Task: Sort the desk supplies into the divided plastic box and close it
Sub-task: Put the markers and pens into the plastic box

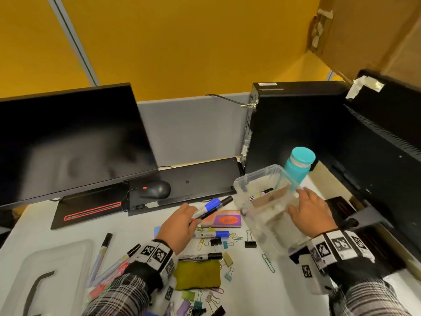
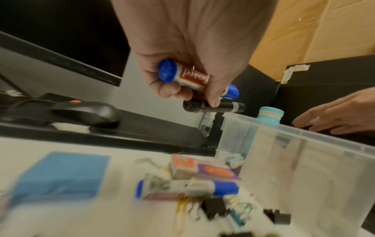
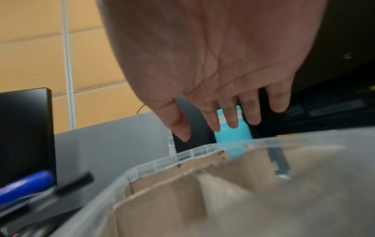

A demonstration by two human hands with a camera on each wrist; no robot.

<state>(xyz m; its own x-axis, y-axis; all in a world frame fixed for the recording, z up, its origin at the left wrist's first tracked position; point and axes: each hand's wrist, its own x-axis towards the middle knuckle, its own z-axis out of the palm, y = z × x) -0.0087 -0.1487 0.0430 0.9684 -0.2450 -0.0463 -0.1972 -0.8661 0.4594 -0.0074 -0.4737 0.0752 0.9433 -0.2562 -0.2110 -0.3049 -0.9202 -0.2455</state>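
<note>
My left hand [image 1: 185, 218] grips two markers together, a blue-capped whiteboard marker [image 1: 208, 207] and a black marker [image 1: 223, 201], just left of the clear divided box [image 1: 249, 179]. In the left wrist view, the left hand [image 2: 194, 89] curls round the blue marker [image 2: 180, 75] and the black marker [image 2: 225, 107], near the box's wall [image 2: 304, 160]. My right hand [image 1: 306, 209] hovers open over the box's right side, holding nothing. The right wrist view has the right hand [image 3: 225, 118] spread above the box rim [image 3: 162, 162] and cardboard dividers [image 3: 172, 179]. One marker [image 1: 264, 193] lies in the far compartment.
The box lid [image 1: 52, 267] lies at the lower left. A teal bottle [image 1: 299, 166] stands behind the box, beside a black computer tower [image 1: 291, 124]. A mouse [image 1: 157, 189], monitor [image 1: 68, 142], loose markers [image 1: 211, 234], binder clips [image 1: 250, 244], an eraser pack [image 1: 224, 218] and an olive cloth [image 1: 198, 275] are on the desk.
</note>
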